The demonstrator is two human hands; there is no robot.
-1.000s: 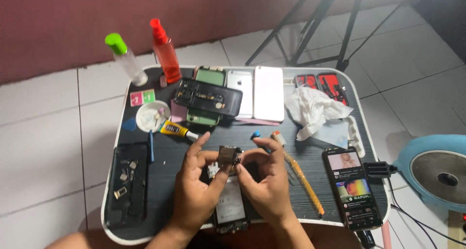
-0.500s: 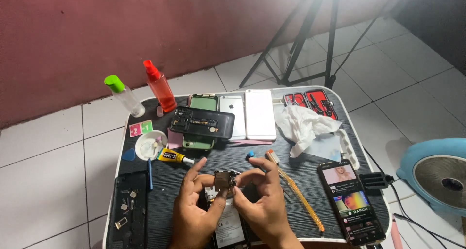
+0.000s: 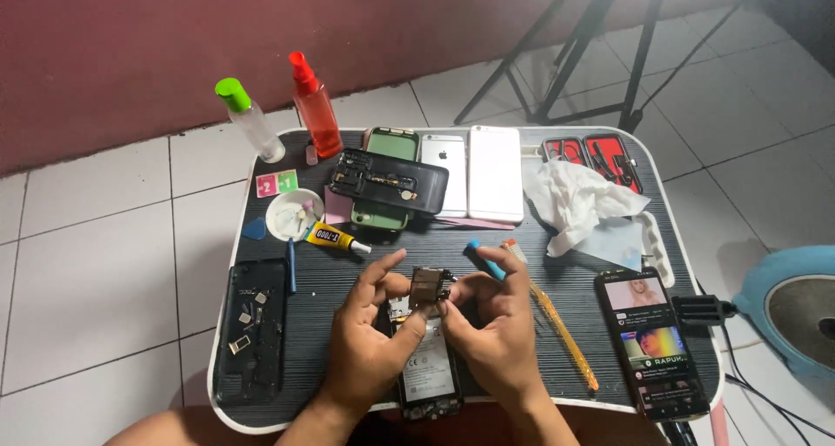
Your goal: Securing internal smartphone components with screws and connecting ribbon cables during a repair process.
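Pinched between the fingertips of both hands, a small dark electronic part (image 3: 429, 286) is held just above the opened phone (image 3: 428, 359) that lies on the tabletop (image 3: 348, 276) below the wrists. The left hand (image 3: 372, 342) is closed on the part's left side with thumb and forefinger, and the right hand (image 3: 492, 324) is closed on its right side in the same narrow grip, so the part is shared between both. It is judged to be very light, stiff and fragile; it looks brownish and metallic, with what may be thin connectors at its edge, though this is too small to tell. It is best taken by its outer edges with a light pinch, without bending or squeezing across the face.

Just beside the right hand a blue-tipped tool (image 3: 484, 259) is seen, and an orange pry stick (image 3: 565, 337) runs diagonally toward the tabletop's near edge. A yellow glue tube (image 3: 335, 238) lies near the left hand, next to a small white dish (image 3: 294, 213) and a blue pick (image 3: 254, 229). A dark phone frame with loose pieces (image 3: 252, 328) rests at the far left. Further back, several phones (image 3: 452, 174), a black frame (image 3: 389, 181), a red spray bottle (image 3: 313, 107) and a clear bottle with a green cap (image 3: 248, 120) are set out. A crumpled tissue (image 3: 570, 198), a red tool case (image 3: 596, 154) and a lit phone (image 3: 652, 342) are placed to the right.
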